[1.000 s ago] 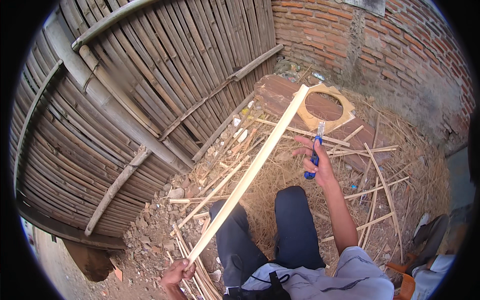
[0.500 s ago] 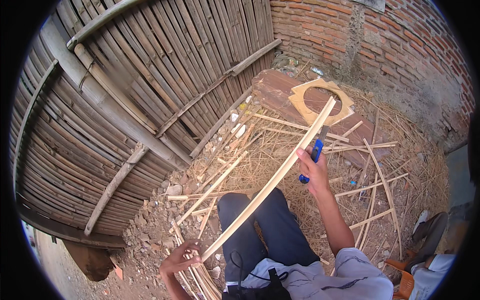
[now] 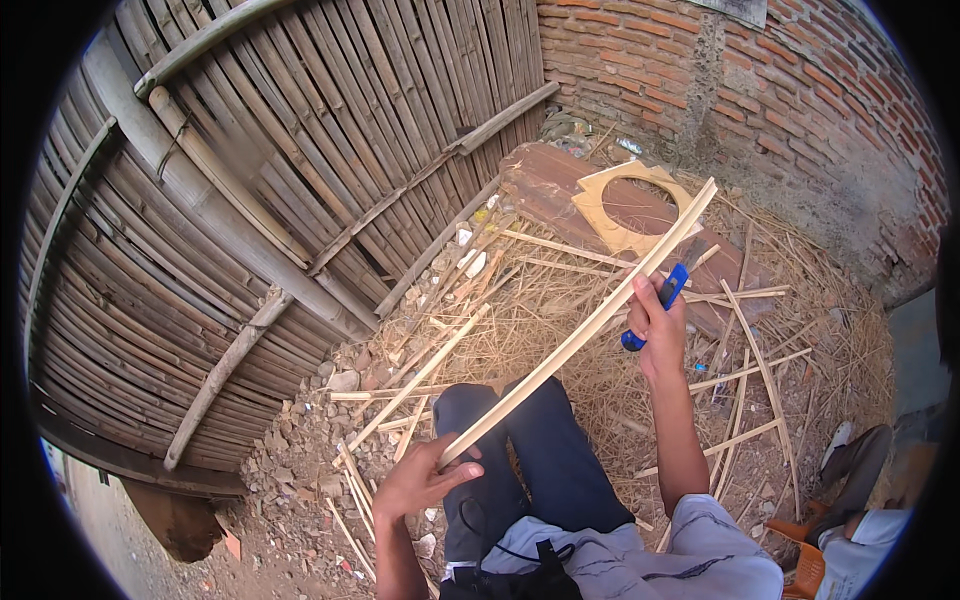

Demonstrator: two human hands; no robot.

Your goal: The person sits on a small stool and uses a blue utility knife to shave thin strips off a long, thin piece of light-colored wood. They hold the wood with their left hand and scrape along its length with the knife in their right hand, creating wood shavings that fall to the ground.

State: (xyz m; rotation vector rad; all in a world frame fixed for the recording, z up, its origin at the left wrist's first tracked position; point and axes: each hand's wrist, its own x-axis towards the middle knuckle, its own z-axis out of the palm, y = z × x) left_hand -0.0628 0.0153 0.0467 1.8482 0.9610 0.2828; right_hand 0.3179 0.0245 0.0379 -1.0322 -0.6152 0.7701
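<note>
A long pale bamboo strip (image 3: pixel 575 350) slants across above my lap, its far end up to the right. My left hand (image 3: pixel 418 478) is at the strip's near end, with that end between thumb and fingers. Farther up, my right hand (image 3: pixel 662 330) pinches the strip with the thumb. That same hand grips a blue utility knife (image 3: pixel 672 287), its blade pointing away from me beside the strip. My fingers partly hide the knife's handle.
Loose bamboo strips (image 3: pixel 765 385) and shavings lie over the stony ground. A brown board (image 3: pixel 545 185) bears a yellowish panel (image 3: pixel 600 215) with a round hole. A bamboo wall (image 3: pixel 330 140) stands left, a brick wall (image 3: pixel 640 60) behind. Another person's leg (image 3: pixel 855 465) shows at right.
My right hand has shifted right with the knife and strip. The left hand has moved up and to the right, and the whole strip has shifted right.
</note>
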